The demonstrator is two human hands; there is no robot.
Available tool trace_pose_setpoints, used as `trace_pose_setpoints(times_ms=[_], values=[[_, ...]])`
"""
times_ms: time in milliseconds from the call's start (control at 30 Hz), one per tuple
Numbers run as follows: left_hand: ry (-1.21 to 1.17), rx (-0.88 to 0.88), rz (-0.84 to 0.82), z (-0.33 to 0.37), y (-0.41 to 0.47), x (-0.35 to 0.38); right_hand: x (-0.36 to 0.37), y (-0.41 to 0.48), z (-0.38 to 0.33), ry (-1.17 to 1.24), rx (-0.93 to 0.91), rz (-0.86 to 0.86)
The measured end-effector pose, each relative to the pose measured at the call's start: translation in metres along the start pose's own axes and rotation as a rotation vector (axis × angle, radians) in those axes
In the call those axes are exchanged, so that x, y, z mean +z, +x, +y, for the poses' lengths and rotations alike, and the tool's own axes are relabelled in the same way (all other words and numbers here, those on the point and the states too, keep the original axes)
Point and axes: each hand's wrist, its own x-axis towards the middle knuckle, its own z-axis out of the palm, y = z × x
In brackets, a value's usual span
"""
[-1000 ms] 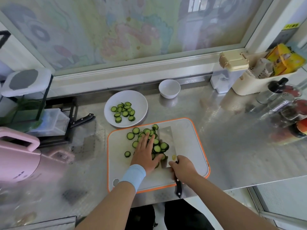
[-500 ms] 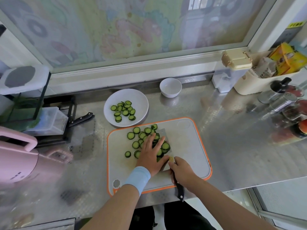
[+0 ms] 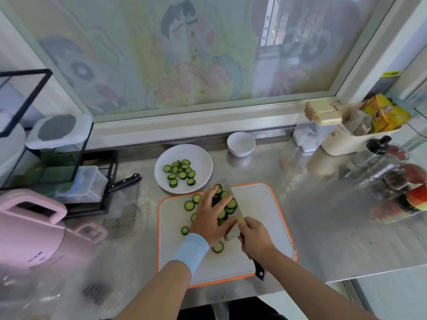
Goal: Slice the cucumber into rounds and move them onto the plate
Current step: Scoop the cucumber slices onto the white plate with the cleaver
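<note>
Your right hand (image 3: 256, 241) grips the handle of the cleaver (image 3: 231, 233), fingers wrapped round it, at lower centre of the frame. The blade lies nearly flat, low over the cutting board (image 3: 265, 215), and carries a heap of cucumber rounds (image 3: 228, 204). Your left hand (image 3: 211, 215) lies on that heap with fingers fairly straight, pressing it against the blade. It curls round nothing.

The plate (image 3: 203, 158) stands on the bench (image 3: 323, 215) above and to the left of both hands, just beyond the board's upper left corner. It already holds the plated rounds (image 3: 180, 173).

The cleaver's long axis runs from the handle at lower right to the tip at upper left, so the tip points toward the plate's near rim. Your left hand is the nearer of the two to the plate.

The transfer probably runs along this axis. Keep the blade level, or the heap may slide off.

Loose rounds (image 3: 189, 205) on the board, left of and below your left hand, will need another pass.
</note>
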Motion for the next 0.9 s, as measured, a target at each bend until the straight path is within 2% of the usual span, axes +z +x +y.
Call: trace_pose_setpoints(times_ms=[200,467,700,900], values=[[0.034,-0.063,0.007,-0.019,0.04,-0.034,0.014,0.033,-0.052,-0.045,-0.019,-0.051],[0.016,-0.313,-0.048,-0.068,0.102,-0.054,0.039,0.112,-0.113,-0.247,-0.083,-0.15],[0.027,-0.431,-0.079,-0.102,0.126,-0.05,0.053,0.163,-0.131,-0.434,-0.115,-0.217],[0.184,-0.438,-0.066,-0.124,0.119,-0.047,0.049,0.176,-0.136,-0.572,-0.142,-0.158]])
